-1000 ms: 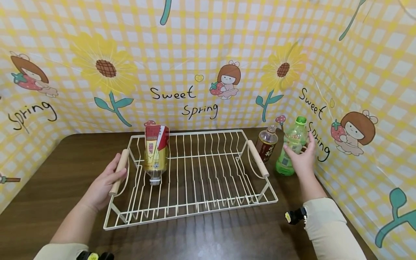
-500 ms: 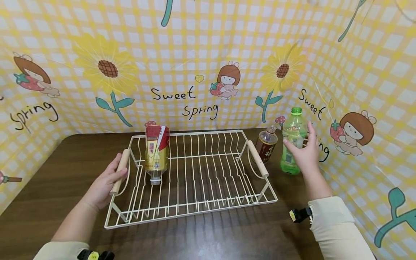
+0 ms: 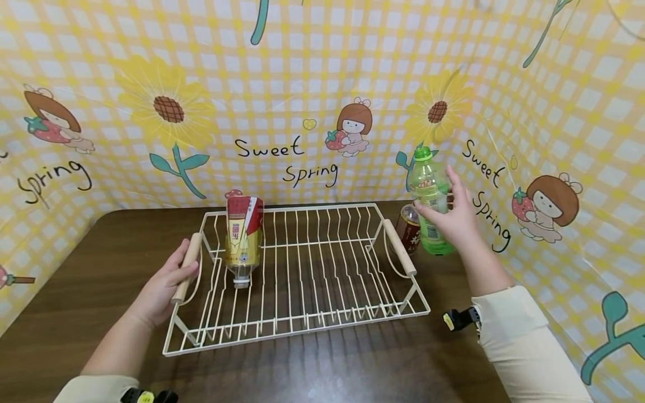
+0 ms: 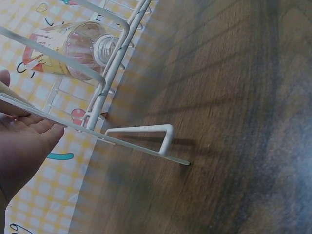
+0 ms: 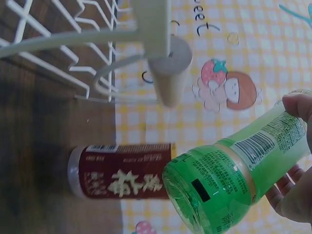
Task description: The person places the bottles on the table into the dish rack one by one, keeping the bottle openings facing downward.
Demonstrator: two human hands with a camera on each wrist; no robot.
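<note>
My right hand (image 3: 456, 215) grips a green plastic bottle (image 3: 427, 184) round its middle, cap end up. In the right wrist view the bottle's base (image 5: 209, 190) hangs tilted, away from the table. A bottle with a dark red label (image 3: 408, 228) stands on the table just behind it, partly hidden by it. My left hand (image 3: 163, 285) holds the wooden handle (image 3: 187, 266) at the left end of a cream wire dish rack (image 3: 297, 327). Inside the rack, at its left side, a bottle with a red and yellow label (image 3: 243, 235) stands neck down.
The rack's right wooden handle (image 3: 400, 246) sits close to the dark red bottle. Under everything is a dark wooden table (image 3: 322, 369). A yellow checked cloth (image 3: 312, 73) with printed flowers hangs behind and at both sides.
My right hand has lifted the green bottle off the table and carried it left, towards the rack, so it now overlaps the dark red bottle. My left hand stays on the handle.
</note>
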